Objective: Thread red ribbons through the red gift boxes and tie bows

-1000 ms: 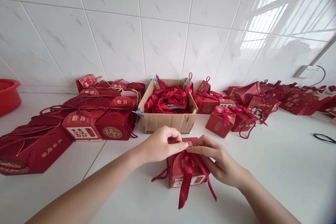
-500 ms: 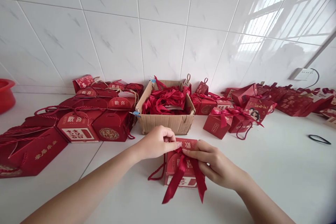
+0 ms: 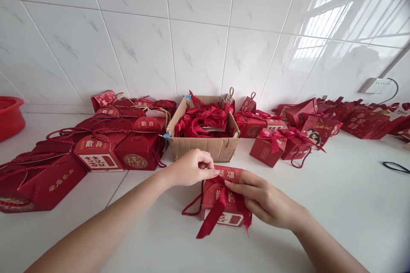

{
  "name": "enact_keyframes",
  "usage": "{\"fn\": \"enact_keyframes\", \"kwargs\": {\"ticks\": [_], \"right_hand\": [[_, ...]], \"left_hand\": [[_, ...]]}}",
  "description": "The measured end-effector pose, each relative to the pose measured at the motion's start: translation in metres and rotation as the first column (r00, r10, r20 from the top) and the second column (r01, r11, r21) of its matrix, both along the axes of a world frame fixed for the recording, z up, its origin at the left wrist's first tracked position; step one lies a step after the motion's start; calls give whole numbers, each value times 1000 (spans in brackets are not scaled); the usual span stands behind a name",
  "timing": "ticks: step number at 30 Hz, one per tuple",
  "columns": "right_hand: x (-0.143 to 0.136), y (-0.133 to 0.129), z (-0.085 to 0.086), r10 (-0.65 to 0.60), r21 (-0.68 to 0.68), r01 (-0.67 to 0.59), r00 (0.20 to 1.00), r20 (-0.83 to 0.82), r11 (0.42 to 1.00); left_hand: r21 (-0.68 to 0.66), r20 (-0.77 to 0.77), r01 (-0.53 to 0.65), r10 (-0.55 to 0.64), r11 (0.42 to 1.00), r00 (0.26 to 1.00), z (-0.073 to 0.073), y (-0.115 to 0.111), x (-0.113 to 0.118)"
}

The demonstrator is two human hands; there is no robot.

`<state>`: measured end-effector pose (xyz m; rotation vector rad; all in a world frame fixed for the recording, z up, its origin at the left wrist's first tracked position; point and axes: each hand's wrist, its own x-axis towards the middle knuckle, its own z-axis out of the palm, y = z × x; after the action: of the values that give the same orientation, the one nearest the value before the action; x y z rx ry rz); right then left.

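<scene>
Head | fingers (image 3: 235, 187) pinch glossy ribbon (image 3: 214, 216) | paperboard box (image 3: 209, 195) | twisted cord (image 3: 191, 213)

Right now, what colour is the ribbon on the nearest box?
The ribbon is deep red, clearest in head view.

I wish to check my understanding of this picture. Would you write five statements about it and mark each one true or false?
1. The left hand and right hand are both at the ribbon on the front box. True.
2. The red basin stands at the picture's right edge. False: left edge.
3. The carton contains red ribbons. True.
4. The carton is nearer the person than the front box. False: it stands behind.
5. A socket is at the right. True.
</scene>
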<state>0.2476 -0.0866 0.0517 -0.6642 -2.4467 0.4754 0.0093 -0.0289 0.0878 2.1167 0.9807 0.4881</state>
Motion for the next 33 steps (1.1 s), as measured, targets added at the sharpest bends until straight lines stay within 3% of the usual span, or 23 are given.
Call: {"fn": "enact_keyframes", "kwargs": {"ticks": [7,13,17,21,26,33], "right_hand": [[-2,2,-4,-44,-79,27,972,-230,996],[-3,6,-9,-213,-349,63,887,-411,935],[-3,9,-13,-293,-511,-8,812,-505,860],[-5,11,-13,-325,-587,-104,749,-578,803],[-5,17,-17,-349,-635,-228,677,-648,738],[-3,25,-23,-345,-641,-305,642,-685,705]], "left_hand": [[35,51,-86,84,996,995,7,-17,7],[29,141,-206,200,978,970,5,-25,16],[26,142,-204,199,979,970,1,-28,21],[-11,135,-213,213,977,968,-3,-29,21],[-9,149,-214,213,977,966,-5,-27,20],[-24,157,-224,225,974,962,-4,-23,19]]}}
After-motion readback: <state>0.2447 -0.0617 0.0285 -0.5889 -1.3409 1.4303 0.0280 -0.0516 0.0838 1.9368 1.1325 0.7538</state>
